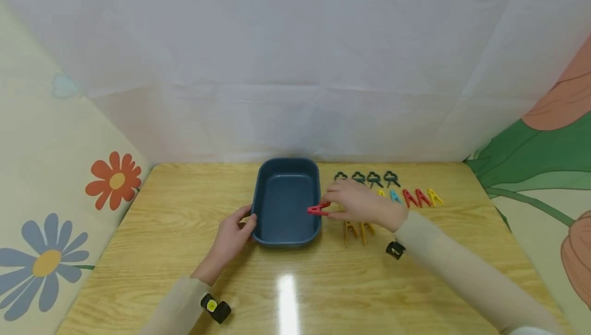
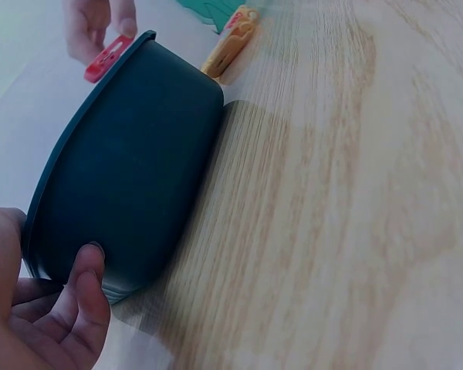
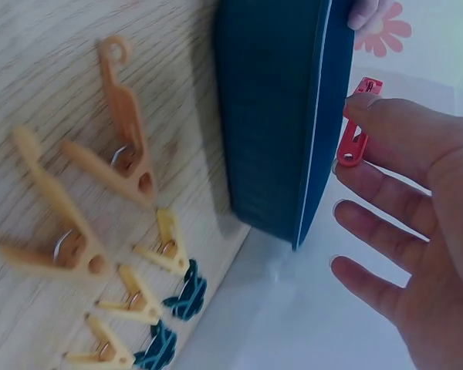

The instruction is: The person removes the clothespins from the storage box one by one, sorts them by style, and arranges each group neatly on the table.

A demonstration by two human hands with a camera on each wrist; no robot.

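Note:
A dark blue rectangular bin (image 1: 282, 207) stands on the wooden table. My left hand (image 1: 234, 233) grips its near left side, fingers against the outer wall in the left wrist view. Over the bin's right rim, my right hand (image 1: 353, 200) pinches a red clothespin (image 1: 317, 209) between thumb and finger; the other fingers spread apart in the right wrist view. Right of the bin lie two large orange-yellow clothespins (image 1: 350, 232). Behind them is a row of small yellow, blue and red clothespins (image 1: 410, 198), partly hidden by my right hand. Dark green clips (image 1: 390, 178) line up farther back.
Behind the table (image 1: 194, 186) hangs a white sheet (image 1: 258, 68). Flower-patterned panels stand at the left and right sides. A black wrist strap (image 1: 216, 308) sits on the left sleeve, another black device (image 1: 395, 249) by the right wrist.

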